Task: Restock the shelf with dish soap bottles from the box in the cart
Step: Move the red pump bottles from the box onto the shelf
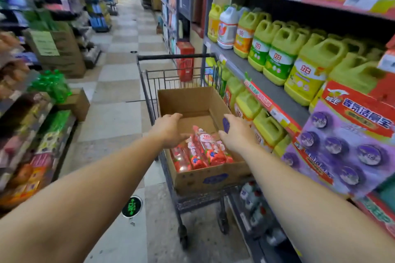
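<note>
An open cardboard box (188,100) sits in a dark wire shopping cart (149,83) beside the shelf (271,89) on the right. Several red dish soap bottles (205,149) lie in the near half of the box; its far half is bare. My left hand (171,130) reaches into the box from the left, fingers relaxed, touching or just above the bottles. My right hand (233,130) reaches in from the right edge of the box, fingers spread and holding nothing. The topmost bottle lies between both hands.
Yellow-green detergent jugs (277,53) fill the right shelf, with purple and red hanging packs (346,141) close to my right arm. Low displays and brown boxes (57,49) line the left side of the aisle. Checkered floor (119,83) runs ahead past the cart.
</note>
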A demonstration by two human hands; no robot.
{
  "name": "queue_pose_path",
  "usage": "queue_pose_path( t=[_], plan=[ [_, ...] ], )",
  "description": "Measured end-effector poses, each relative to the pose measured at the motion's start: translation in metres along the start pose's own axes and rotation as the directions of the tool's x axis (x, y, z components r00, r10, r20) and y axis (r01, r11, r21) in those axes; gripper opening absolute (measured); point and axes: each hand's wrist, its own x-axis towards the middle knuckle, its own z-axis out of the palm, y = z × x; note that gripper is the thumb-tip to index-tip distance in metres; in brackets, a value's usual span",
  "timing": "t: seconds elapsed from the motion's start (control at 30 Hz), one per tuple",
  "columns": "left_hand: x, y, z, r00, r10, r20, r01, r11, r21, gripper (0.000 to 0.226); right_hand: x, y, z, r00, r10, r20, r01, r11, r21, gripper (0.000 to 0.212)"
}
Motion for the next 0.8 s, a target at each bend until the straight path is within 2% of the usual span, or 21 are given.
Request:
queue_pose_path(
  t=[0.27, 0.37, 0.47, 0.53, 0.63, 0.67, 0.73, 0.8],
  plan=[
    [0.070, 0.005, 0.081, 0.966, -0.124, 0.226, 0.109, 0.991, 0.077, 0.078, 0.092, 0.056, 0.060, 0.978, 0.054, 0.204, -0.045, 0.998, -0.046, 0.061],
    [0.088, -0.001, 0.114, 0.924, -0.187, 0.334, 0.189, 0.982, 0.025, 0.079, 0.111, 0.070, 0.087, 0.955, 0.106, 0.278, -0.102, 0.994, -0.029, 0.053],
    [0.104, -0.004, 0.142, 0.859, -0.232, 0.456, 0.315, 0.942, -0.114, 0.083, 0.131, 0.083, 0.116, 0.904, 0.184, 0.385, -0.213, 0.977, 0.033, 0.057],
    [0.112, -0.004, 0.159, 0.773, -0.278, 0.571, 0.468, 0.857, -0.216, 0.092, 0.143, 0.089, 0.137, 0.856, 0.255, 0.450, -0.339, 0.934, 0.116, 0.059],
    [0.120, -0.004, 0.186, 0.652, -0.313, 0.691, 0.685, 0.634, -0.359, 0.129, 0.155, 0.095, 0.167, 0.778, 0.332, 0.533, -0.500, 0.842, 0.205, 0.066],
    [0.120, -0.004, 0.194, 0.630, -0.318, 0.709, 0.729, 0.557, -0.398, 0.126, 0.158, 0.095, 0.176, 0.758, 0.342, 0.555, -0.533, 0.815, 0.225, 0.067],
    [0.117, -0.001, 0.202, 0.633, -0.294, 0.716, 0.749, 0.465, -0.472, 0.101, 0.162, 0.095, 0.190, 0.727, 0.351, 0.591, -0.594, 0.753, 0.283, 0.060],
    [0.115, -0.001, 0.210, 0.653, -0.269, 0.708, 0.744, 0.401, -0.534, 0.099, 0.166, 0.097, 0.201, 0.711, 0.340, 0.616, -0.631, 0.696, 0.343, 0.043]
  ],
)
